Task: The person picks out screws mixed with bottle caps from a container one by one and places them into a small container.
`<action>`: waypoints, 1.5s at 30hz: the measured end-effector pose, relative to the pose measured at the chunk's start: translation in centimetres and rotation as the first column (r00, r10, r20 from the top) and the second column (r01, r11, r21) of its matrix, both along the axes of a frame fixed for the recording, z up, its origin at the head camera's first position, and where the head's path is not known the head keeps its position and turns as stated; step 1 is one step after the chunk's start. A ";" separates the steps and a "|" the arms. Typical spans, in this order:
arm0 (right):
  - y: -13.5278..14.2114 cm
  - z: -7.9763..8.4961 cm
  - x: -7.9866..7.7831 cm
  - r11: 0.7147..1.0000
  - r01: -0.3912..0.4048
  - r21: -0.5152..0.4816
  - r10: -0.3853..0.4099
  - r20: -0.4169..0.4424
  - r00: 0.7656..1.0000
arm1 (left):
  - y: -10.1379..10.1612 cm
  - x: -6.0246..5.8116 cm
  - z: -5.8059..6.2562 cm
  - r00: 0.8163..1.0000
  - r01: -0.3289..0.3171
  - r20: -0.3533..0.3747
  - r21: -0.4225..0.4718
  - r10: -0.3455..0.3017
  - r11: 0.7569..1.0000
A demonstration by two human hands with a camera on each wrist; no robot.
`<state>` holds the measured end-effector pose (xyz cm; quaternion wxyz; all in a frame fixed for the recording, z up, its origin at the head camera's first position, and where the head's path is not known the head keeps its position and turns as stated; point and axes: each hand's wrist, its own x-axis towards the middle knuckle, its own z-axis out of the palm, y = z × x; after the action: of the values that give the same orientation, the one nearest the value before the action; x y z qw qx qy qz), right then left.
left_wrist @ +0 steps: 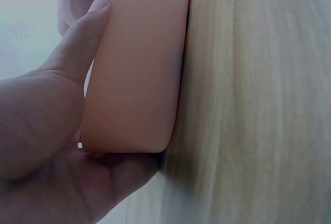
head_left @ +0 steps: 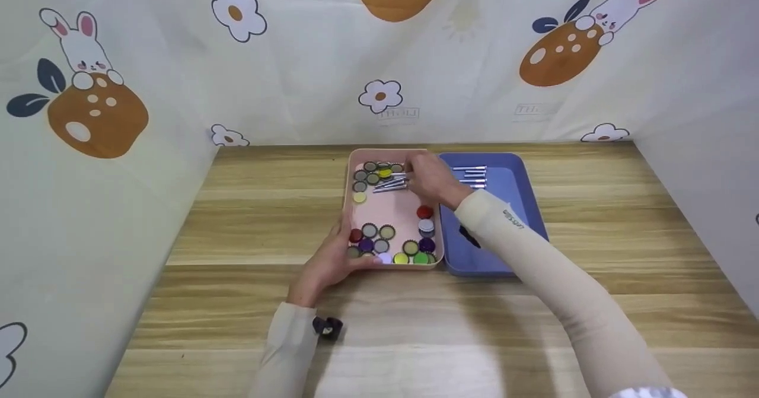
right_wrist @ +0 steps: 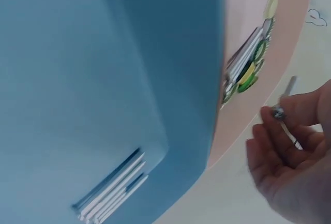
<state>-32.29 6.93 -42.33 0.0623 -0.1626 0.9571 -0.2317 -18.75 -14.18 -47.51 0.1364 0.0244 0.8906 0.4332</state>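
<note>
Silver rods lie in the blue tray, more beside bottle caps in the pink tray: seemingly part done; the left hand grips that tray's near corner, the right hand pinches one rod over its far end

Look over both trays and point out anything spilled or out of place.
I see nothing spilled. Slightly odd, perhaps: some metal rods lie beside bottle caps in the pink tray's far end, while similar rods sit lined up in the blue tray.
</note>
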 end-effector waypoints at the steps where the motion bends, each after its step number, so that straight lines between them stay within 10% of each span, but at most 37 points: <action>1: 0.2 0.0 -0.1 1.000 -0.003 0.000 0.003 0.005 1.000 | 0.0 0.0 0.0 1.000 0.000 -0.002 -0.001 0.000 1.000; 45: 9.1 -1.9 -0.4 0.990 0.060 -0.130 -0.083 -0.177 0.981 | -0.1 0.1 0.0 0.999 0.025 -0.024 -0.002 -0.025 1.000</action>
<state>-32.73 16.00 -44.27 -0.0439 -0.1521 0.9478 -0.2768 -18.60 -14.28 -47.49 0.1311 0.0404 0.8921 0.4304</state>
